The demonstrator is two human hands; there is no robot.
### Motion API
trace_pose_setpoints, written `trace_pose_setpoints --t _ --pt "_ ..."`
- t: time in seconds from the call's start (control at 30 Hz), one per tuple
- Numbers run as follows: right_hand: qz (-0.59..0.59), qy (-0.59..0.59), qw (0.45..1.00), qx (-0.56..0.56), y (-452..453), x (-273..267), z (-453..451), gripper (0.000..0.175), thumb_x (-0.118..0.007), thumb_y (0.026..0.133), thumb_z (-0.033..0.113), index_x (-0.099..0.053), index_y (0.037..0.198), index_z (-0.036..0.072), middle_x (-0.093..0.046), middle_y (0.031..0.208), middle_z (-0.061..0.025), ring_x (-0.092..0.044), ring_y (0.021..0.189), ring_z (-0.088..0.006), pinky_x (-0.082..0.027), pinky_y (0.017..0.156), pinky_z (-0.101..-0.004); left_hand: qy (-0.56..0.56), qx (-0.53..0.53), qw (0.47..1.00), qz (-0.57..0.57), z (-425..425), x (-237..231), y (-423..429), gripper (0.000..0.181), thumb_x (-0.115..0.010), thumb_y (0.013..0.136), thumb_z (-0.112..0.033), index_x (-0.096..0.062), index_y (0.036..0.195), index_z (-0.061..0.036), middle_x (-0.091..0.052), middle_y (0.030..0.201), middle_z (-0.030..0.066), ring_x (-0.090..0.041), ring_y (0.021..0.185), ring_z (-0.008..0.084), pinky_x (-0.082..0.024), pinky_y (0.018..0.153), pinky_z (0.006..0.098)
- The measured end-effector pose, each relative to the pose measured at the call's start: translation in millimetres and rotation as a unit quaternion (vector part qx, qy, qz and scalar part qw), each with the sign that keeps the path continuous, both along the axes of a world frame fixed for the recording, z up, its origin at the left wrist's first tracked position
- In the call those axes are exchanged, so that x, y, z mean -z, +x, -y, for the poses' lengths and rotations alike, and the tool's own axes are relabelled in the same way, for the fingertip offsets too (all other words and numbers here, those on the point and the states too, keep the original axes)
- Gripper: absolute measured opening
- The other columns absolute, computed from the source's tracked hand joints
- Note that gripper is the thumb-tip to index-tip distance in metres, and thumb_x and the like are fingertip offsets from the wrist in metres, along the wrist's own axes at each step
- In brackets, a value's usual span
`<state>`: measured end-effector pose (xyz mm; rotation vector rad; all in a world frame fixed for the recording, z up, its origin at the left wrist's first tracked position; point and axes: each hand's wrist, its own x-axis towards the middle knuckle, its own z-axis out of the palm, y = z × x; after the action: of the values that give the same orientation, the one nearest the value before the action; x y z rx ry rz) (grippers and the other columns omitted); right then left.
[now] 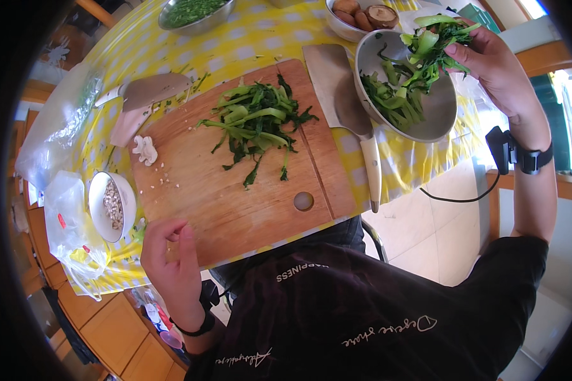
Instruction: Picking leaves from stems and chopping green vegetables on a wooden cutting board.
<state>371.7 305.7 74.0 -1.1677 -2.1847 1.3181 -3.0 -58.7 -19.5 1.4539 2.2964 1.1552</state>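
My right hand (488,64) grips a bunch of leafy greens (426,45) above a grey bowl (441,119). More cut greens lie inside this bowl, touching or just beneath the held bunch. A loose heap of wilted-looking greens (255,116) rests on the wooden cutting board (190,185). At the board's near left corner, my left hand (169,257) is loosely curled and appears to hold nothing. Between board and bowl lies a cleaver (336,90), its pale handle towards me. A whitish piece (145,150), perhaps mushroom, sits at the board's left edge among crumbs.
A second knife (155,91) lies left of the board. Nearby stands a small white bowl (97,214) of diced pieces, beside plastic bags (62,200). Farther back are a metal bowl (169,26) of chopped greens and a bowl (343,32) of brown mushrooms. A checked cloth (248,38) covers the table.
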Motion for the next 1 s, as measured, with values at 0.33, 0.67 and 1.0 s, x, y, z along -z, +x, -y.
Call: trace_pose_setpoints --t 0.33,0.67,1.0 --pt "-0.038 0.183 0.974 -0.125 -115 -24 83 0.039 -0.07 0.095 -0.002 -0.06 0.133 0.003 -0.068 0.122 -0.0064 -0.069 0.11 -0.0163 -0.058 0.097 -0.0289 0.02 0.053 0.998 -0.002 -6 -13 3 0.009 -0.071 0.087 0.0 -0.067 0.095 0.0011 -0.064 0.087 0.0104 -0.059 0.078 0.0212 -0.047 0.075 0.0295" --pt "0.133 0.436 0.849 -0.268 -214 54 128 0.032 -0.07 0.079 -0.003 -0.062 0.109 0.002 -0.059 0.105 -0.0131 -0.067 0.095 -0.0368 -0.057 0.082 -0.0441 0.035 0.054 0.998 0.026 15 -1 -21 0.009 -0.074 0.086 -0.002 -0.069 0.093 0.0009 -0.069 0.09 0.0131 -0.066 0.082 0.0262 -0.051 0.074 0.0322" --pt "0.182 0.269 0.911 -0.255 -211 46 130 0.052 -0.083 0.078 0.011 -0.061 0.124 0.0 -0.059 0.138 -0.0153 -0.06 0.12 -0.0401 -0.052 0.1 -0.0438 0.042 0.033 0.998 0.044 29 7 -40 0.011 -0.076 0.087 -0.004 -0.069 0.094 0.0014 -0.069 0.09 0.0145 -0.067 0.081 0.0294 -0.053 0.074 0.0334"
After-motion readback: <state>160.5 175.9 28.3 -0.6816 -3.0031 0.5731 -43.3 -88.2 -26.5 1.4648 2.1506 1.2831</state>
